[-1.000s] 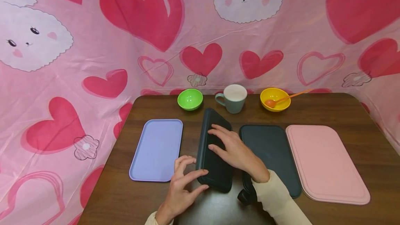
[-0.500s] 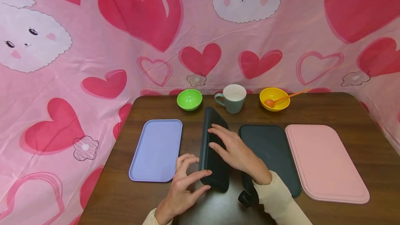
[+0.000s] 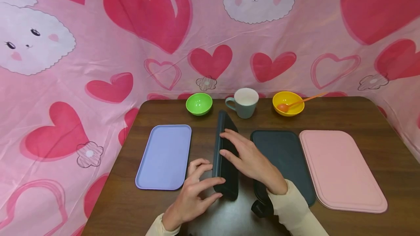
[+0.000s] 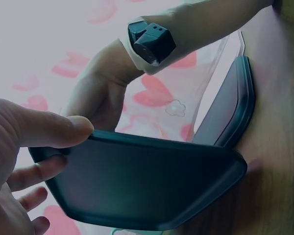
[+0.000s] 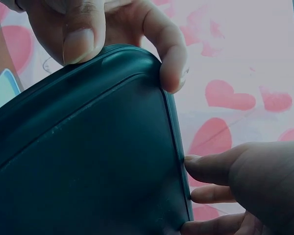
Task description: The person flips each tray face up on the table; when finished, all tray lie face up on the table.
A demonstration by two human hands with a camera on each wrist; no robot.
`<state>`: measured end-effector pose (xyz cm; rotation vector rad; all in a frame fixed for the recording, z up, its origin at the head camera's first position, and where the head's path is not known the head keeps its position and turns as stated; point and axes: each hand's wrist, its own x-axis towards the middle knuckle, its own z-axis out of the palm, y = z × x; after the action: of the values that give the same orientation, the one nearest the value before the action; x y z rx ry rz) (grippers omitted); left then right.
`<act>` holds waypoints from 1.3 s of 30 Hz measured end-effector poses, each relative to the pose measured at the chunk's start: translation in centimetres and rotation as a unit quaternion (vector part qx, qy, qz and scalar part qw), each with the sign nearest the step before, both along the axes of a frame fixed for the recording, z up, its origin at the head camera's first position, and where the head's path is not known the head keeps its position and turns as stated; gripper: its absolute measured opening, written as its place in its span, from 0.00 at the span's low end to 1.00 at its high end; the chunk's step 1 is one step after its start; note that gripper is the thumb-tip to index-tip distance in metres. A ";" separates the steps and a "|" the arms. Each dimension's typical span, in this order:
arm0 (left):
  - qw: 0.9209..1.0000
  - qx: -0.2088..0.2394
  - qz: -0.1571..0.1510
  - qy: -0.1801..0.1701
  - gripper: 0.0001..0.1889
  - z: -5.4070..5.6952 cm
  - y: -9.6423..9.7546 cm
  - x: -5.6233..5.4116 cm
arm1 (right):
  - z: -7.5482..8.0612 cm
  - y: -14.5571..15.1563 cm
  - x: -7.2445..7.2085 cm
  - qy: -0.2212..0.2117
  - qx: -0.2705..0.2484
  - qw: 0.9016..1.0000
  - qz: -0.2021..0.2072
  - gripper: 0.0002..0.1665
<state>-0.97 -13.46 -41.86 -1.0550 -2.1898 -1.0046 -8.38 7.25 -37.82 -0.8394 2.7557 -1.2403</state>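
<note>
In the head view a dark green tray (image 3: 228, 173) stands tipped up on its long side at the table's middle. My left hand (image 3: 194, 195) grips its near corner, and the left wrist view shows that thumb (image 4: 63, 129) on the edge with fingers behind. My right hand (image 3: 252, 159) reaches over the tray, its fairly straight fingertips touching the raised long edge. Seen in the right wrist view, the tray's ridged face (image 5: 98, 161) fills the left, with right fingertips (image 5: 198, 166) against its side edge. A second dark tray (image 3: 282, 156) lies flat, partly covered by the right forearm.
A lavender tray (image 3: 164, 157) lies to the left, and a pink tray (image 3: 342, 170) to the far right. Along the back edge stand a green bowl (image 3: 199, 104), a mug (image 3: 245, 104) and a yellow bowl (image 3: 296, 110) with an orange spoon (image 3: 306, 99) in it.
The held tray has turned more upright, its raised edge moving right. My left hand has shifted slightly right with it; my right hand has barely moved.
</note>
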 end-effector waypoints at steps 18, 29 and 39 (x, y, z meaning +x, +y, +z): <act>0.999 -0.046 -0.022 0.015 0.19 1.0 0.6 -0.2 | 0.5 0.8 0.4 0.010 -0.012 1.000 0.018 0.29; 0.995 -0.095 -0.021 0.019 0.20 1.6 1.0 -0.3 | 0.8 1.3 0.6 0.012 0.001 1.000 0.018 0.28; 0.991 -0.120 -0.029 0.051 0.20 1.9 1.6 -0.6 | 1.1 1.8 0.8 0.006 -0.003 1.000 0.016 0.28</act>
<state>-1.52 -11.81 -39.92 -1.2544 -2.2472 -0.7057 -7.59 9.10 -36.74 -0.8922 2.7371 -1.2433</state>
